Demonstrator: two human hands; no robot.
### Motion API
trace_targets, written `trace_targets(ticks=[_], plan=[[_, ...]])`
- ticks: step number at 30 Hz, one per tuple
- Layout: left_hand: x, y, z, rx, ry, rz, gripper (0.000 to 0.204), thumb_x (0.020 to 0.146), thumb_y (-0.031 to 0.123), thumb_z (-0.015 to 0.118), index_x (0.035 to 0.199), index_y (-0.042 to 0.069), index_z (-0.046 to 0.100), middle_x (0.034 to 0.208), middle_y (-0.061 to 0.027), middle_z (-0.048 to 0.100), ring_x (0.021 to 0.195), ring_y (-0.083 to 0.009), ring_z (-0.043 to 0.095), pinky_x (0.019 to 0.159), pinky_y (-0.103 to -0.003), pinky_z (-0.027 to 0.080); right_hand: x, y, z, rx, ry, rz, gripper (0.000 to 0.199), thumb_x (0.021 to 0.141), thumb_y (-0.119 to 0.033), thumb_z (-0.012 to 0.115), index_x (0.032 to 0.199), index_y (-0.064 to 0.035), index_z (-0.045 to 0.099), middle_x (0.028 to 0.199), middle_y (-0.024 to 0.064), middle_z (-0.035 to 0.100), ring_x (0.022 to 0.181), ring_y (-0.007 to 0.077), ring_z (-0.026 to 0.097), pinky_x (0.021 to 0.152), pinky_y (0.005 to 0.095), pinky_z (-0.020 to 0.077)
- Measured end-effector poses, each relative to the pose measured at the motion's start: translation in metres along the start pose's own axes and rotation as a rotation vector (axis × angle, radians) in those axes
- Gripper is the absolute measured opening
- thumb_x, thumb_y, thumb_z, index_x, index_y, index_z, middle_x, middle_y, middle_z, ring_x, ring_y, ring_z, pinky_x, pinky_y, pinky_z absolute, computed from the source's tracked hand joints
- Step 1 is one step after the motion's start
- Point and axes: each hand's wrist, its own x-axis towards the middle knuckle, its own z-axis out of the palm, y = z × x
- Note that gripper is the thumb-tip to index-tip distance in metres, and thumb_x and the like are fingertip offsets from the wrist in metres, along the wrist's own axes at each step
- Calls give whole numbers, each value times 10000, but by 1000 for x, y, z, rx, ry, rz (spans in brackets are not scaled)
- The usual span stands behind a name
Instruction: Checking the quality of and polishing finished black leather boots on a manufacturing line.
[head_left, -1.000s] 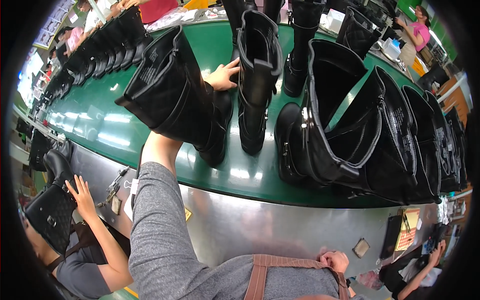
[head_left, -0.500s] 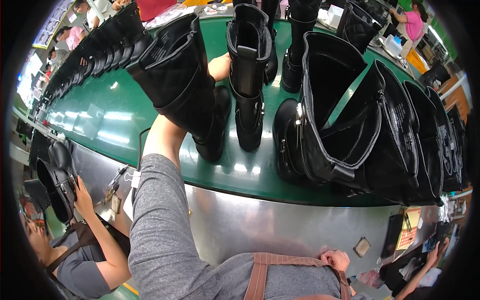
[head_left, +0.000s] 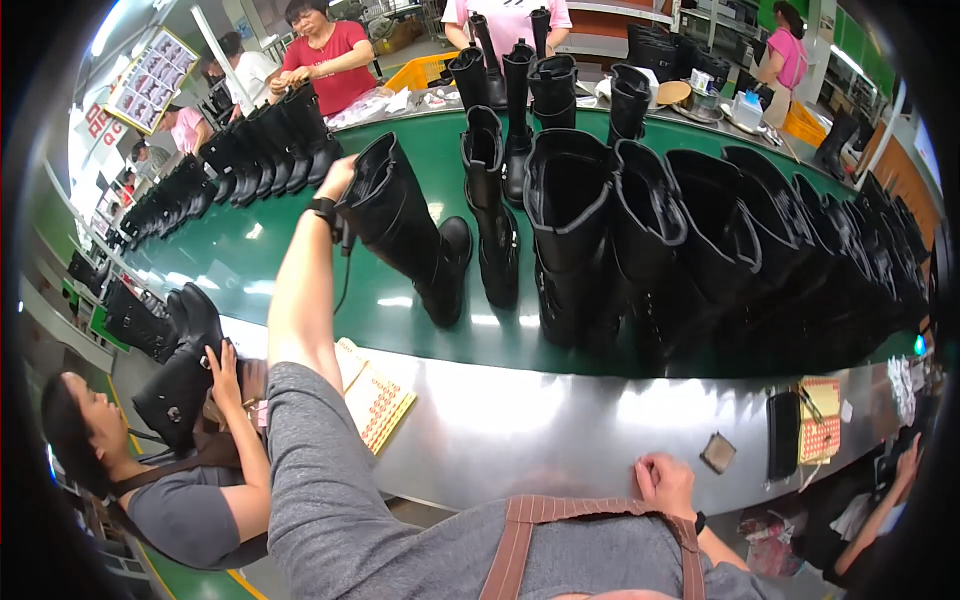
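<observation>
Head view: left hand (head_left: 340, 178) at the top-left edge of a tall black boot (head_left: 398, 222), left of frame centre on green surface (head_left: 220, 250); fingers hidden, can't tell grip. Boot lies right of it, axis slanting down-right. Right hand (head_left: 665, 482) loosely fisted, lower right, farther.

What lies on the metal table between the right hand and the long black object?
The head view shows a small brownish pad between the right hand and the black object.
</observation>
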Motion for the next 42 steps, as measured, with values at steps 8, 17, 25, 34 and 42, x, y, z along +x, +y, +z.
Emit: trace_targets(ticks=[8, 17, 25, 34, 42], plan=[[-56, 274, -49, -245, 29, 57, 327, 929, 350, 601, 1161, 121, 621, 1000, -37, 685, 945, -130, 644, 817, -257, 496, -5, -6, -9, 54, 33, -75, 97, 795, -155, 679, 783, -77, 623, 610, 63, 560, 578, 264, 558, 578, 379, 416], [3, 410, 107, 195, -180, 322, 595, 852, 405, 693, 1282, 22, 544, 1097, -96, 648, 967, -154, 612, 829, -265, 487, -53, 40, -67, 6, 149, -27, 90, 775, -145, 704, 757, -75, 650, 617, 47, 587, 567, 233, 566, 582, 368, 410], [77, 365, 194, 218, -266, 164, 1126, 728, 720, 629, 1489, 27, 173, 1452, -282, 308, 1365, -342, 310, 1095, -390, 288, -59, 94, -61, 57, 176, -56, 100, 747, -154, 721, 710, -99, 645, 546, 31, 553, 504, 240, 545, 502, 371, 385], [81, 402, 258, 771, -655, 66, 1039, 679, 653, 711, 1395, -24, 381, 1384, -209, 454, 1301, -296, 425, 1048, -370, 373, -54, 99, -58, -53, 263, -147, 152, 686, -202, 765, 727, -167, 624, 610, -26, 563, 548, 161, 543, 507, 314, 341], [102, 384, 263, 897, -146, 196, 819, 684, 610, 738, 1158, -45, 607, 900, -210, 684, 662, -271, 696, 539, -316, 556, -50, 111, -78, 106, -72, -154, 124, 735, -190, 740, 770, -154, 627, 677, -12, 620, 594, 162, 582, 520, 320, 356]])
